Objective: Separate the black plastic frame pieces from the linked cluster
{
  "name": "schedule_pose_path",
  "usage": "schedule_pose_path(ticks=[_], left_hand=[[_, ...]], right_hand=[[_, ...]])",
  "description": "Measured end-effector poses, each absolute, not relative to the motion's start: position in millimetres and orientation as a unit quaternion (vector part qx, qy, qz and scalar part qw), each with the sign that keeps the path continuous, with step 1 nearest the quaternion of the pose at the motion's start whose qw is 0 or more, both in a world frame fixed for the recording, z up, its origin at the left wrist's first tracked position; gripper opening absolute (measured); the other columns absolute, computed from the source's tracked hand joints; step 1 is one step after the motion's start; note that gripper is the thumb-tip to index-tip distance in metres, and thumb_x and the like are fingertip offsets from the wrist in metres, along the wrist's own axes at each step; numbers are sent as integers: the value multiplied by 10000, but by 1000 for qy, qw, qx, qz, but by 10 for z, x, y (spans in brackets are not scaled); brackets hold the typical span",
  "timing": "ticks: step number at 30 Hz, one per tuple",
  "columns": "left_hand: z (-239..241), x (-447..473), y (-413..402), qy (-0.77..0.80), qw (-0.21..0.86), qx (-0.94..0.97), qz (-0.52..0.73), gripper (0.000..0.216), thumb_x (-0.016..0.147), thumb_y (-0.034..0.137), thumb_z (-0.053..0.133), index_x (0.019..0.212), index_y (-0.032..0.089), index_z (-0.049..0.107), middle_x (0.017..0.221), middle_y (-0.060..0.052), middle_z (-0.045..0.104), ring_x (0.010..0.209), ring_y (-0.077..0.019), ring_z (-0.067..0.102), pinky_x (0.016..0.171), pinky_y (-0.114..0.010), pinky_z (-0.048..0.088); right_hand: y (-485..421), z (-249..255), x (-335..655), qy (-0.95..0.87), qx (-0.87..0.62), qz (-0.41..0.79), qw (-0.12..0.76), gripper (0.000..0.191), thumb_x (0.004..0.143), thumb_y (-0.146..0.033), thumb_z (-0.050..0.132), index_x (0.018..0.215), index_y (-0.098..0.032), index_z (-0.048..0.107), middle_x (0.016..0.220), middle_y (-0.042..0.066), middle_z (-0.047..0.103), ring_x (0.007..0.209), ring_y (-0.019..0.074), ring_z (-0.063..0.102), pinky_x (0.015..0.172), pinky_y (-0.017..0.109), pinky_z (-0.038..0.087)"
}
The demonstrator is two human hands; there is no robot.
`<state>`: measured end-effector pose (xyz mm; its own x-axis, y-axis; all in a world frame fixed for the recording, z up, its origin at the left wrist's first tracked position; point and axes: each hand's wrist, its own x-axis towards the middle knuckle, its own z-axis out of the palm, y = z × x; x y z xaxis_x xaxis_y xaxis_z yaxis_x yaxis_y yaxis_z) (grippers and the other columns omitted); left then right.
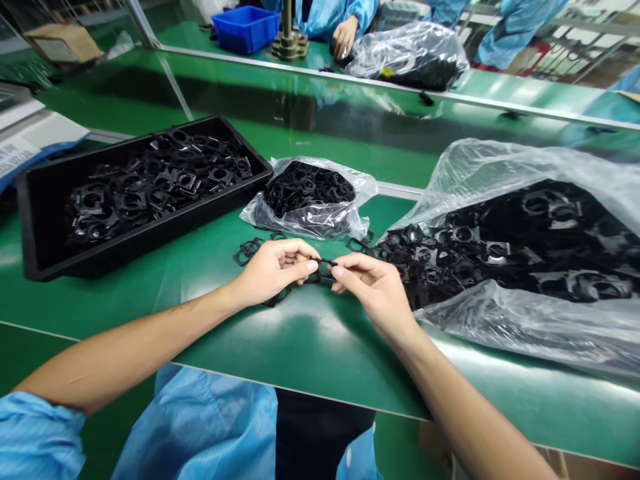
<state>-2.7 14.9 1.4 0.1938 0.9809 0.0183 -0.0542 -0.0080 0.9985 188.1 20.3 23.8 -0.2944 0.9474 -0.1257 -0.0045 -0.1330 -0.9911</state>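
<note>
Between my two hands is a small black plastic part [326, 261], seen nearly edge-on above the green table. My left hand [273, 268] pinches its left end with thumb and fingers. At its right end, my right hand [373, 283] closes on it the same way. Several loose black ring-shaped pieces [247, 251] lie beside and behind my left hand. A clear bag of black rings [313, 190] sits just beyond my hands. To the right, a large open plastic bag [500, 247] spills black parts with round holes close to my right hand.
A black tray [145, 237] full of similar black parts stands at the left on the green table [210, 340]. A metal rail [400, 191] crosses behind. On the far bench are a blue bin [245, 30], another filled bag [407, 53] and a co-worker's hand [345, 37].
</note>
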Motion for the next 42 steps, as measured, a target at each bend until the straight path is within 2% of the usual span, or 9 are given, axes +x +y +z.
schedule_pose_path(ticks=[9,15,22,32,42], left_hand=[[13,-19,150,433,555,534,469,278,754,384,784,822,131,690,604,19,628,516,-89,569,534,-205,482],[2,-28,150,433,552,542,462,267,770,377,777,828,134,684,616,17,632,521,-92,573,540,-212,485],[0,-35,148,427,558,534,470,251,758,352,790,830,133,690,615,20,635,518,-87,573,537,-204,488],[8,-26,147,435,556,539,460,283,769,397,772,827,136,680,599,19,629,499,-89,562,515,-204,471],[5,-29,148,439,547,548,455,298,778,417,764,834,138,677,608,12,635,516,-99,579,531,-216,480]], right_hand=[[207,226,1877,-526,-436,613,396,303,680,-424,866,757,-165,728,632,-8,660,556,101,591,595,238,521],[201,241,1871,-533,-447,604,389,376,648,-505,869,742,-173,722,632,-1,657,552,116,585,600,269,538],[203,244,1871,-533,-446,606,387,383,644,-509,874,745,-173,720,636,-6,652,553,115,583,617,274,528],[202,245,1869,-531,-450,606,384,435,610,-556,877,743,-171,723,621,-5,658,547,115,584,599,268,534],[200,248,1867,-523,-447,613,389,403,619,-523,884,739,-173,725,625,-7,657,547,113,583,598,264,524]])
